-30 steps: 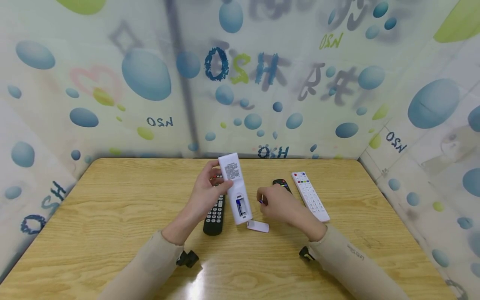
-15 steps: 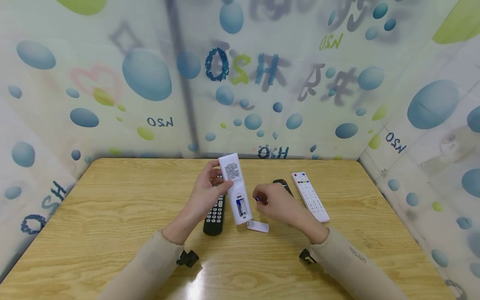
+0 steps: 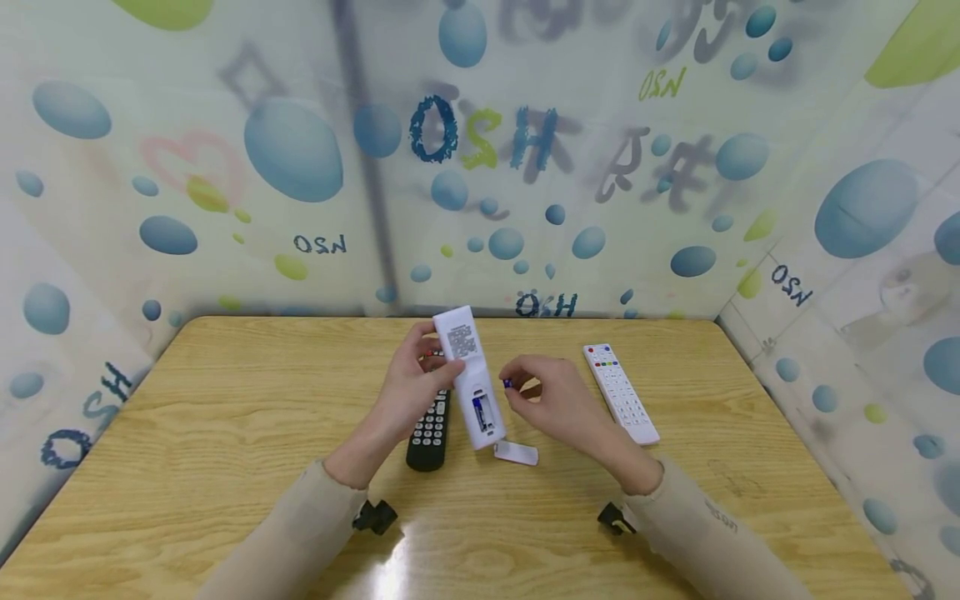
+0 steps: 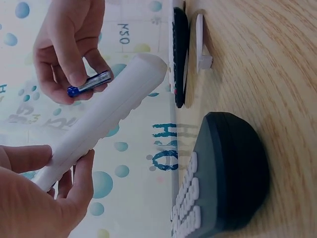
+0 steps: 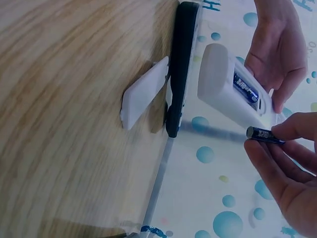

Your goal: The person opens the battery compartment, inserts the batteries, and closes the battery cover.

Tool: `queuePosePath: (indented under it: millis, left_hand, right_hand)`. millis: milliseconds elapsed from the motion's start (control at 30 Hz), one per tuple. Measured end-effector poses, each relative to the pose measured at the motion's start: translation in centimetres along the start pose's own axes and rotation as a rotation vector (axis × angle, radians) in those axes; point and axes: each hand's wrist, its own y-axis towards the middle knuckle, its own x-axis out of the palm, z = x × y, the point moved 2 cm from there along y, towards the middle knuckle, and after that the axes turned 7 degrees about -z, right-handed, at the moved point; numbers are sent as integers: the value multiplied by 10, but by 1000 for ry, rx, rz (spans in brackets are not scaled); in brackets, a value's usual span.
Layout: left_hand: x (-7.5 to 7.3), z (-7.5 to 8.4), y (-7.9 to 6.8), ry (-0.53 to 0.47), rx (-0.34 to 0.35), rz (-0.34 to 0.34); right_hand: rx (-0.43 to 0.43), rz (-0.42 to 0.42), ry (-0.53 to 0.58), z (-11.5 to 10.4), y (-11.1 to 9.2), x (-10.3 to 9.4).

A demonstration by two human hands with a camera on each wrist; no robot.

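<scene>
A white remote control (image 3: pixel 461 342) is tilted up in my left hand (image 3: pixel 411 387), thumb across its back and fingers behind. Its battery compartment (image 3: pixel 484 414) faces me uncovered, and one blue battery (image 5: pixel 245 89) lies inside. Just right of the remote, my right hand (image 3: pixel 551 400) pinches a second blue battery (image 4: pixel 89 84) between thumb and fingers. In the right wrist view this battery is near the compartment, apart from it. The white battery cover (image 3: pixel 516 452) lies on the table below the remote's lower end.
A black remote (image 3: pixel 427 442) with pale buttons lies under my left hand, partly hidden. Another white remote (image 3: pixel 621 392) rests button side up at the right. A second black remote (image 4: pixel 180 54) is mostly hidden behind my right hand in the head view. A printed curtain (image 3: pixel 480 208) closes the back of the wooden table (image 3: pixel 247 400).
My right hand has moved slightly left and up toward the white remote, turning so the battery shows at its fingertips. The left hand and the remote have barely shifted.
</scene>
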Motion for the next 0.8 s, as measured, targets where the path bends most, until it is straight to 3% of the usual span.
queuePosePath:
  millis: [600, 800]
  left_hand:
    - [-2, -3, 3, -59, -11, 25]
    - [-1, -2, 2, -72, -11, 27]
  right_hand:
    - [-123, 13, 126, -8, -3, 6]
    - [-167, 17, 103, -7, -3, 8]
